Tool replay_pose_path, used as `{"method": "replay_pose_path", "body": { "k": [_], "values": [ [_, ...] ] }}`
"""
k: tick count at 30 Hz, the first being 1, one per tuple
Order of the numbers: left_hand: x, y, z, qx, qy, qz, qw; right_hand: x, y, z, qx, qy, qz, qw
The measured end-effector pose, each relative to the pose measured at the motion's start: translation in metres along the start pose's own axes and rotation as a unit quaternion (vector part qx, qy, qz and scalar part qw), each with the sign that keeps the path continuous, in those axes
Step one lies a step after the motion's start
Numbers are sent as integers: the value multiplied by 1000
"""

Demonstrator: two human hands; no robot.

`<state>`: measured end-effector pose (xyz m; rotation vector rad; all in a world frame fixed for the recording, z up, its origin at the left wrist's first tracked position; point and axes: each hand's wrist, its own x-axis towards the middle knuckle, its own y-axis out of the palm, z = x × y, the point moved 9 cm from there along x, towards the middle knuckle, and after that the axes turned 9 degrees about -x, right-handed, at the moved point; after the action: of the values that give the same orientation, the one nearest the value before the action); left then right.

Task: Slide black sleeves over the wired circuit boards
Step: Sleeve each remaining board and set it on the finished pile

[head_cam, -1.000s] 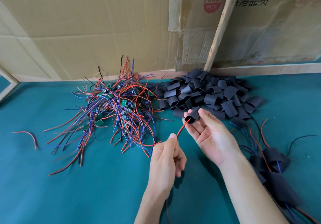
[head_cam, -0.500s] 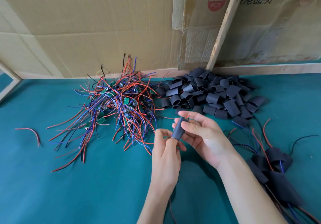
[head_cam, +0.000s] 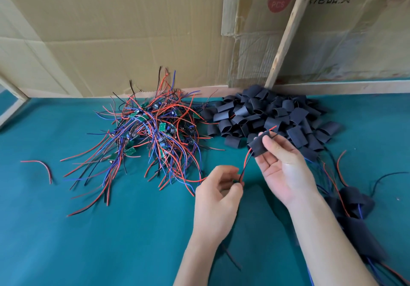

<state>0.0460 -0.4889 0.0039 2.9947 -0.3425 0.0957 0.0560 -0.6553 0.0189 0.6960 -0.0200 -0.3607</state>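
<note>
A loose red wire (head_cam: 41,167) lies far left on the green table (head_cam: 111,230). Next comes a pile of wired boards (head_cam: 153,134). The left hand (head_cam: 218,199) pinches a red and black wire pair (head_cam: 245,168). The right hand (head_cam: 281,165) pinches a black sleeve (head_cam: 258,144) on those wires. Behind lies a heap of sleeves (head_cam: 273,114). Finished pieces (head_cam: 355,205) lie near right.

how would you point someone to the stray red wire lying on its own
Start at the big tangle of wires on the green table and look left. The stray red wire lies there alone, short and curved, apart from every other wire.
</note>
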Motion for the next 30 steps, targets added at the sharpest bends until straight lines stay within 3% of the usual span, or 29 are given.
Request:
{"method": "replay_pose_path", "body": {
  "k": [5,10,13,19,27,30],
  "values": [
    [2,-3,-1,37,21,0,999,3,-9,2,-23,-14,-14,1000],
    [1,-12,1,-13,11,-51,999,1,-7,1,-226,-50,-35,972],
    [-1,-12,0,10,24,-59,998,-1,-3,-3,-311,-53,-36,948],
    [-1,-12,3,11,13,-59,998,-4,10,-13,-361,-51,-16,931],
    [-3,-4,3,71,37,-41,996,-4,5,-5,-441,-94,-61,890],
    [-4,-2,3,77,35,-37,996,-4,1,-4,-433,-107,-85,891]
  ]
}}
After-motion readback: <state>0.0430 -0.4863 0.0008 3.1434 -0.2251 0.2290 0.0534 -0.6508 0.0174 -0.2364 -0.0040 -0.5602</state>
